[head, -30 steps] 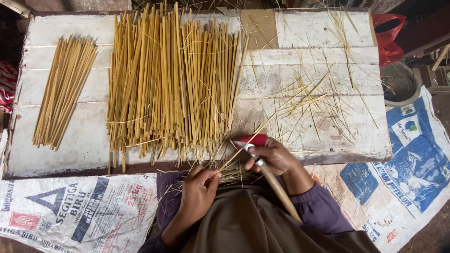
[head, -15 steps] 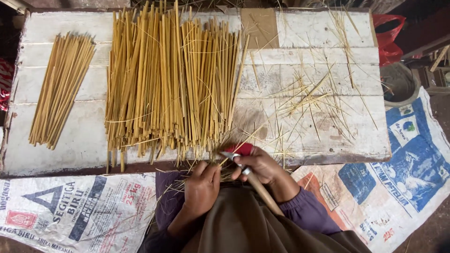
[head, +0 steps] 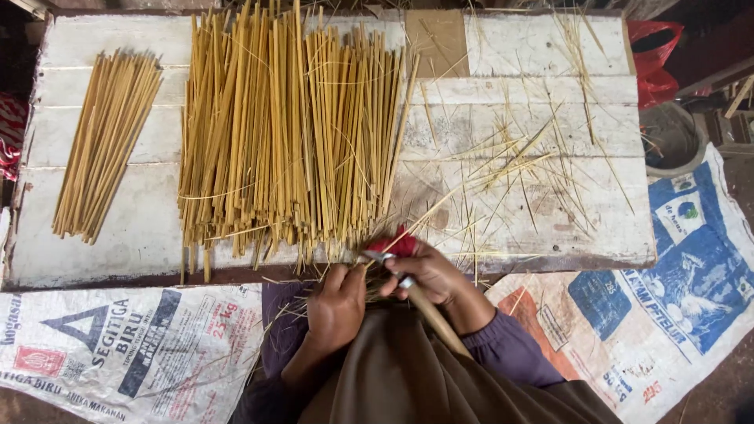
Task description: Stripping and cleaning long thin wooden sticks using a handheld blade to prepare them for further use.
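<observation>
Nearest, at the white plank table's [head: 550,235] front edge, the left hand [head: 336,308] pinches a thin bamboo strip [head: 428,213]. Beside it, the right hand [head: 433,276] grips a wooden-handled knife [head: 420,302]. Farther back on that table lie a big pile of bamboo sticks [head: 283,133], a smaller bundle [head: 106,141] at its left, and loose slivers [head: 518,157] at its right.

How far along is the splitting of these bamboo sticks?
Looks done: small bundle lies sorted at the board's left. In hand: right hand holds a wooden-handled knife against one strip pinched by the left hand. Left: probably the big pile.
</observation>
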